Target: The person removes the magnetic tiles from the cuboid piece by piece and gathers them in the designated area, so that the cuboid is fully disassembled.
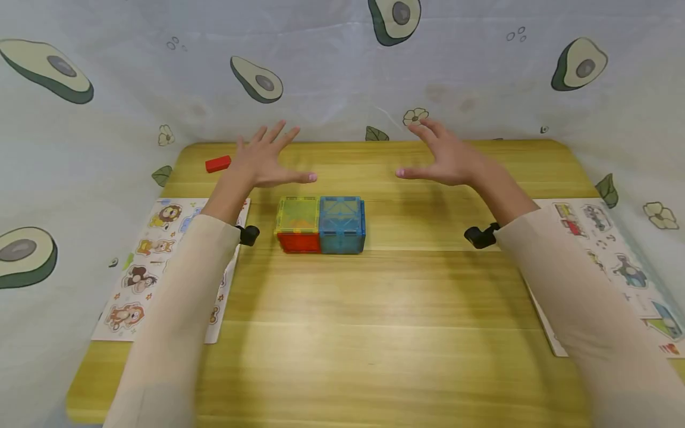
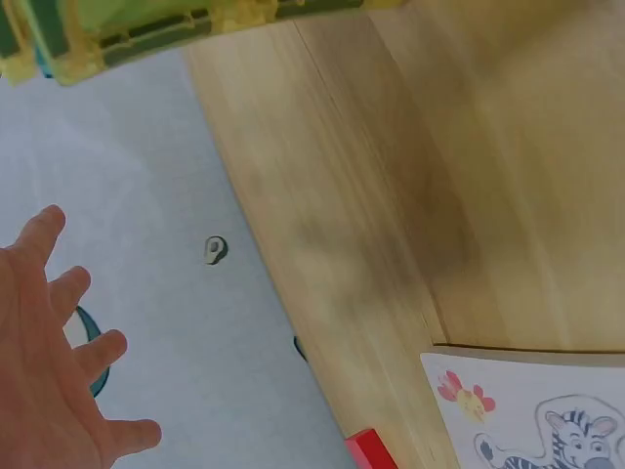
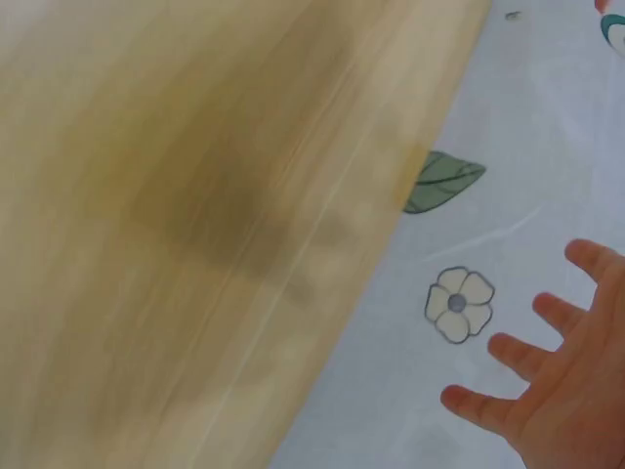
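Note:
Both hands hover over the far part of the wooden table with fingers spread and nothing held. The left hand (image 1: 263,160) is just beyond a block of translucent magnetic tiles, its thumb pointing right above the block's far side. That block shows a yellow top tile (image 1: 299,215), a red front tile (image 1: 299,242) and a blue half (image 1: 342,224). In the left wrist view, the yellow edge (image 2: 186,29) of the tiles crosses the top. Well right of the block, the right hand (image 1: 448,156) has its thumb pointing left, with bare wood below.
A small red block (image 1: 217,164) lies near the far left edge of the table (image 1: 374,309). An animal sticker sheet (image 1: 134,297) lies under the left forearm, and a vehicle sticker sheet (image 1: 615,255) under the right. An avocado-print cloth (image 1: 332,71) hangs behind.

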`<state>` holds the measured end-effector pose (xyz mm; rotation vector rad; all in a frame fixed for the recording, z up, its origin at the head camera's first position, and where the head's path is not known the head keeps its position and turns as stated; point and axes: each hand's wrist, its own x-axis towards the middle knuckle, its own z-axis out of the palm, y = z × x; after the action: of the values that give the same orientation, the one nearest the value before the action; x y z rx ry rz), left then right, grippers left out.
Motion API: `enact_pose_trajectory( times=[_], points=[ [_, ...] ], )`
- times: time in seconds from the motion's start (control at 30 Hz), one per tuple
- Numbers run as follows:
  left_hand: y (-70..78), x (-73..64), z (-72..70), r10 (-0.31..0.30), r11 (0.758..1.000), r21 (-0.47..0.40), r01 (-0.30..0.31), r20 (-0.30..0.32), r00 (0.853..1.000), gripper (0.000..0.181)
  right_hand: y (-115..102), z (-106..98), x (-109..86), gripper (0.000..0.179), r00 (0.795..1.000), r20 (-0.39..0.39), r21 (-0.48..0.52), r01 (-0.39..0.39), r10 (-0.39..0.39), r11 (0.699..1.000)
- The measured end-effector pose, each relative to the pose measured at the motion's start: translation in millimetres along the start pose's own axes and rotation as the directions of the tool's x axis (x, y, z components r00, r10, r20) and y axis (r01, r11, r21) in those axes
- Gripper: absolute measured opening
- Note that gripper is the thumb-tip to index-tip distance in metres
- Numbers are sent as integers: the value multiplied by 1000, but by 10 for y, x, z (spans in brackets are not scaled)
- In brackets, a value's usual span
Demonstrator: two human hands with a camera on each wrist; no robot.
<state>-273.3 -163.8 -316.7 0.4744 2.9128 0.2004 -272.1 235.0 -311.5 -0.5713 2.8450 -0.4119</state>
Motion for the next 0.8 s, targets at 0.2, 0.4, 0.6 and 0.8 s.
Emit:
enact_pose_trajectory(
  times=[0.2,0.4,0.6,0.8],
  points=[
    [46,-253,21,53,997,-53,-56,-57,997,110,-130,103,-181,103,998,-46,76,52,-49,996],
    [83,-528,96,102,977,-172,-123,-124,987,106,-271,212,-350,99,985,-126,172,137,-116,976],
    [167,-738,191,125,958,-237,-164,-170,977,102,-415,347,-497,94,975,-163,263,193,-154,945],
    [272,-880,259,133,937,-293,-190,-202,970,95,-581,529,-562,87,965,-179,373,247,-192,894]
  ],
)
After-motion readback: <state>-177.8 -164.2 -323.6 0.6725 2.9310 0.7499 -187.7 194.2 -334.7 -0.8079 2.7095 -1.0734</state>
